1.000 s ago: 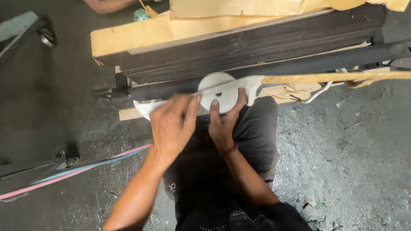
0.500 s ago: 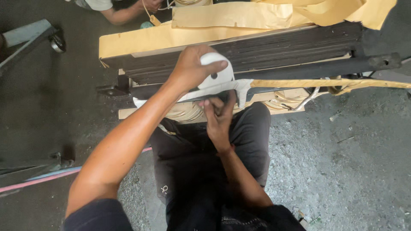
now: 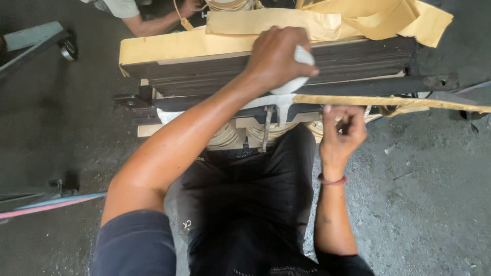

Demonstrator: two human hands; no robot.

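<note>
My left hand (image 3: pixel 276 56) reaches over the dark stack of metal sheets (image 3: pixel 358 64) and grips a white roll of tape (image 3: pixel 296 71). A strip of white tape (image 3: pixel 280 110) hangs down from the roll across the front of the stack. My right hand (image 3: pixel 341 134) is lower and to the right, fingers pinched together just under a tan paper strip (image 3: pixel 399 102) that runs along the stack's front edge; whether it holds anything I cannot tell. Tan paper (image 3: pixel 286 25) covers the top of the stack. My dark trousers (image 3: pixel 255 194) fill the view below.
Another person's arm (image 3: pixel 153 20) works at the far side of the stack, near a roll of tan tape (image 3: pixel 230 5). A grey concrete floor (image 3: pixel 434 194) lies all around. Red and blue cables (image 3: pixel 46 204) run along the floor at left. A metal frame piece (image 3: pixel 36 38) sits top left.
My left hand carried the white roll up from the front of the stack onto its top and further right. My right hand left the roll and moved right to the tan strip.
</note>
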